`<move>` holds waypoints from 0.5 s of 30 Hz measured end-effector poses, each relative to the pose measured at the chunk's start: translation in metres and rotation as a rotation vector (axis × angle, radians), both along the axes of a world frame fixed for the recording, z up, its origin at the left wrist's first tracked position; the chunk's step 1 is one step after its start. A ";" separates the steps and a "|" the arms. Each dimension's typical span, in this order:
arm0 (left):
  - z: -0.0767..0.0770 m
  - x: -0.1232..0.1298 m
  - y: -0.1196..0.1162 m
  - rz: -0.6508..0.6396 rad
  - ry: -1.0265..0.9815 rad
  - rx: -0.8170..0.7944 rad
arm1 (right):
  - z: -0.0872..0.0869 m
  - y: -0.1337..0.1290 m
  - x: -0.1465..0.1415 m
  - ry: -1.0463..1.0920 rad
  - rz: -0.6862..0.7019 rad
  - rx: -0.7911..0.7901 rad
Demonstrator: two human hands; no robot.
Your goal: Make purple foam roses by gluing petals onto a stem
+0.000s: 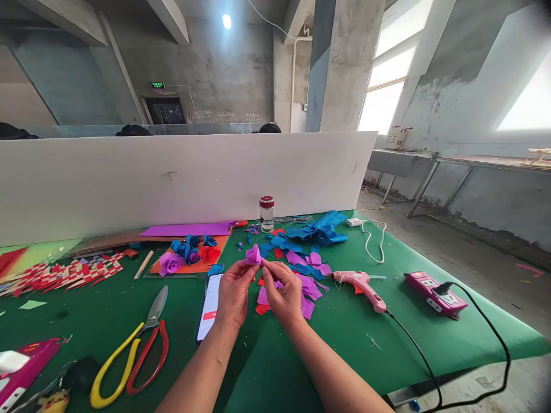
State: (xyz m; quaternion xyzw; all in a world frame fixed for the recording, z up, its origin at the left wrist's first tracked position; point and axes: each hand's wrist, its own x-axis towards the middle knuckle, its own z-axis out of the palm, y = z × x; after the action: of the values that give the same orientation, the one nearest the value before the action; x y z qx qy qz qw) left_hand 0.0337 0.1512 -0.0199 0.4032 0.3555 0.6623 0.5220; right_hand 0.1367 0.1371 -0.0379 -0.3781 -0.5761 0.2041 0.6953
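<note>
Near the middle of the green table [267, 355], my left hand [235, 292] pinches a small folded purple paper piece [253, 254] from the left. My right hand [283, 289] has its fingertips pressed together at the right side of the same piece. Purple paper pieces [309, 287] lie behind and beside my right hand, with red and blue scraps among them. A phone [210, 304] lies beside my left wrist, partly covered. To the right rests a pink glue gun [364, 287].
Scissors [148, 338] with yellow and red handles lie at left. Finished paper flowers [185, 255] sit on orange paper. A red-capped jar [267, 215] stands before the white board [189, 178]. A magenta power strip [434, 293] lies right, its black cable trailing down.
</note>
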 end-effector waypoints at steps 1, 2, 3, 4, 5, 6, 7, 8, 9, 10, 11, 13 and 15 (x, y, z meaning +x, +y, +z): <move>0.000 0.000 0.000 0.003 0.004 0.002 | 0.000 0.000 0.000 -0.013 -0.004 -0.002; 0.000 0.001 0.000 0.005 0.006 0.004 | 0.000 0.000 0.001 -0.016 -0.010 -0.006; 0.000 0.002 -0.001 0.005 0.004 0.006 | 0.000 0.001 0.001 -0.013 -0.015 -0.011; 0.000 0.002 -0.001 0.005 0.000 0.006 | -0.001 0.002 0.001 -0.004 -0.018 -0.016; 0.001 0.003 -0.002 0.005 -0.003 0.007 | -0.002 0.003 0.002 0.006 -0.019 -0.021; 0.001 0.004 -0.003 0.005 -0.007 0.008 | -0.002 0.004 0.002 0.013 -0.020 -0.027; 0.001 0.004 -0.003 0.004 -0.010 0.008 | -0.003 0.005 0.002 0.013 -0.023 -0.032; 0.001 0.005 -0.004 0.002 -0.011 0.009 | -0.003 0.005 0.002 0.007 -0.032 -0.036; 0.001 0.005 -0.004 0.002 -0.012 0.009 | -0.003 0.005 0.002 -0.003 -0.046 -0.037; 0.001 0.005 -0.004 -0.001 -0.013 0.008 | -0.003 0.005 0.002 -0.014 -0.062 -0.035; 0.001 0.005 -0.004 -0.004 -0.015 0.007 | -0.003 0.005 0.002 -0.025 -0.077 -0.032; 0.001 0.006 -0.004 -0.007 -0.021 0.006 | -0.003 0.004 0.002 -0.040 -0.096 -0.026; 0.001 0.006 -0.004 -0.004 -0.025 0.007 | -0.003 0.004 0.001 -0.041 -0.099 -0.026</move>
State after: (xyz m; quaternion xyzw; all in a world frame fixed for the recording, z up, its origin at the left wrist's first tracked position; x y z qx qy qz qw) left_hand 0.0400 0.1468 -0.0191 0.3974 0.3455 0.6676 0.5264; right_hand 0.1379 0.1409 -0.0406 -0.4192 -0.5682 0.1691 0.6876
